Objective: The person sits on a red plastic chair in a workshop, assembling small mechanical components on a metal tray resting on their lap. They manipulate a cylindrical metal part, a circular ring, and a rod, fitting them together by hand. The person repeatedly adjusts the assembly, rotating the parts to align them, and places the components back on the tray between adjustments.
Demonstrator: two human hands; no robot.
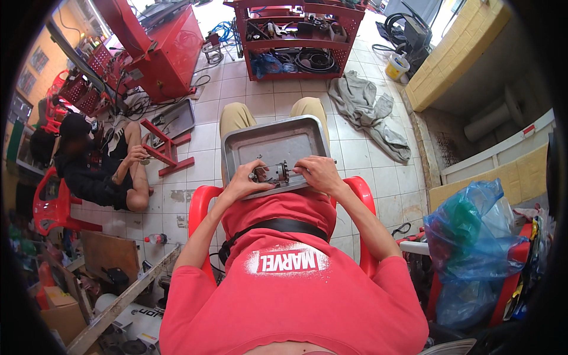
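Note:
A grey metal tray (260, 135) rests across my lap. Over its near side is a small round metal mechanical part (279, 173) with a toothed or studded edge. My left hand (251, 179) curls around the part's left side, thumb and fingers gripping it. At the part's right side my right hand (320, 173) has its fingers bent together, the fingertips at its edge; whether they pinch some small piece is hidden. A few tiny dark bits lie on the tray's floor.
Ahead stands a red tool cart (296, 44) with tools and cables. A grey cloth (370, 109) lies on the tiled floor. To the left a seated person (97, 160) works near a red metal stand (168, 151). Blue plastic bags (473, 236) hang at my right.

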